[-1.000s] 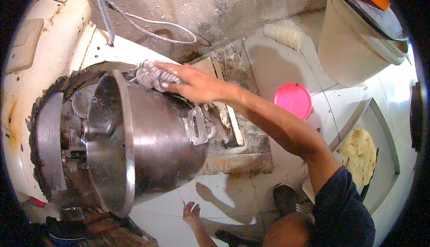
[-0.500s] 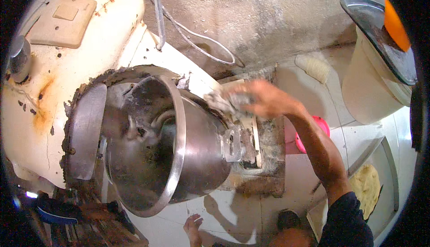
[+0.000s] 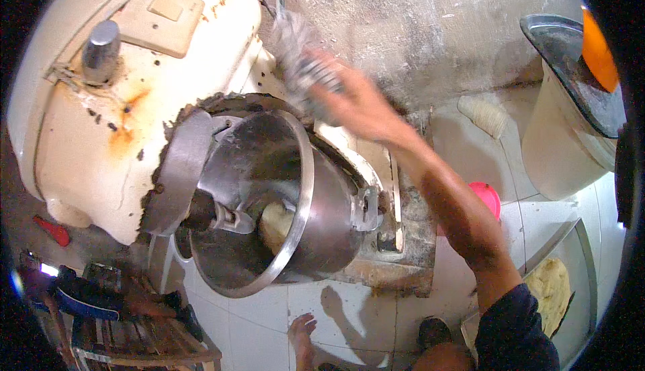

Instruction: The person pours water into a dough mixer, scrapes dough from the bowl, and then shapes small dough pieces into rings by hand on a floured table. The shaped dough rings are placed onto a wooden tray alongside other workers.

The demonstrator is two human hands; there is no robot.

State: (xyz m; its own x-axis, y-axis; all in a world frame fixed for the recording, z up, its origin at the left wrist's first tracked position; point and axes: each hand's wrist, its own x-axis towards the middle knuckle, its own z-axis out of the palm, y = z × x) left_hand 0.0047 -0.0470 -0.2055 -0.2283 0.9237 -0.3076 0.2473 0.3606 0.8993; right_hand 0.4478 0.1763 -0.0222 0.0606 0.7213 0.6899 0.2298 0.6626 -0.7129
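My right hand [image 3: 349, 102] grips a grey-white cloth [image 3: 292, 55], blurred by motion, near the upper edge of a white, rust-stained mixer [image 3: 80, 136] and the wall behind it. Below lies a tilted steel bowl [image 3: 336, 216] with a bracket at its right; inside are a metal fitting [image 3: 228, 216] and a pale lump [image 3: 274, 226] I cannot make out. A curved steel plate [image 3: 180, 162] with a dark crusted edge sits left of the bowl. My left hand [image 3: 302, 331] is low in the view, empty, fingers loosely apart above the tiled floor.
At right stand a white bucket [image 3: 557, 149] with a dark tray and orange item [image 3: 598, 48] on top, stacked cups [image 3: 482, 115], a pink lid [image 3: 485, 199] and a metal tray [image 3: 581, 250] holding dough [image 3: 547, 290]. A wooden chair [image 3: 141, 337] with dark items stands lower left.
My right hand and cloth have moved up from beside the bowl toward the wall. My view has shifted, bringing more of the mixer's top into sight and the bowl's inside into clearer view.
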